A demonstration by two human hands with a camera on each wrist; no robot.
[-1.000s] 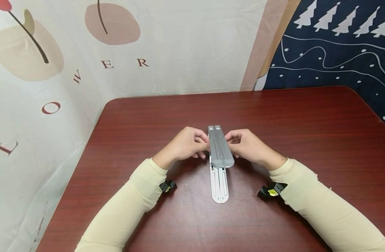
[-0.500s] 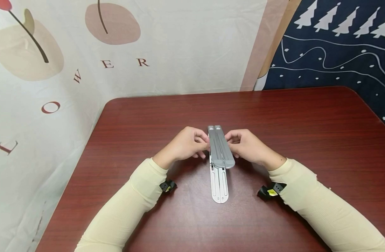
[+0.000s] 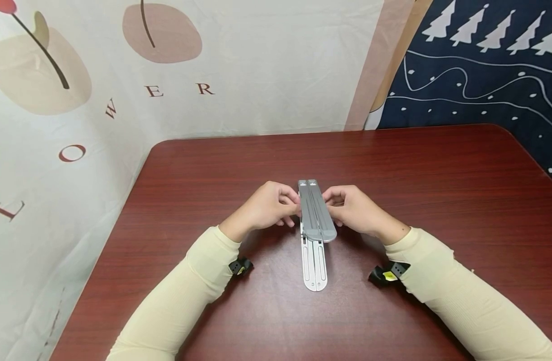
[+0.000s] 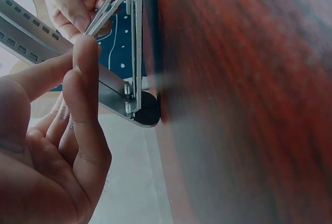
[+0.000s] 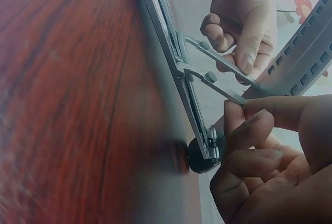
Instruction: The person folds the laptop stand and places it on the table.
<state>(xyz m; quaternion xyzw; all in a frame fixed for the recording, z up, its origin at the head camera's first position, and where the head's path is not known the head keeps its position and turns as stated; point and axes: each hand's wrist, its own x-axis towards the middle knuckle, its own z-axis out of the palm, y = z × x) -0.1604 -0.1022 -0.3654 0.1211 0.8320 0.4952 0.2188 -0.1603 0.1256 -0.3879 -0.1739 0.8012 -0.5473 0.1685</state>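
A silver folding laptop stand (image 3: 317,213) lies lengthwise on the table, its upper arms raised at a slant over the flat base (image 3: 315,271). From the left side, my left hand (image 3: 273,205) pinches one of the thin support struts (image 5: 225,60) under the raised part. My right hand (image 3: 357,208) pinches the other strut (image 5: 220,86) from the right. The wrist views show rows of slots along the underside of the raised arm (image 5: 298,55) and the hinge (image 4: 129,99) at the far end. Fingertips cover the upper ends of the struts.
A dark red wooden table (image 3: 213,165) surrounds the stand on every side. Behind it hang a pale printed cloth (image 3: 276,65) and a navy cloth with white trees (image 3: 479,75). Black wrist cameras (image 3: 241,266) sit under both forearms.
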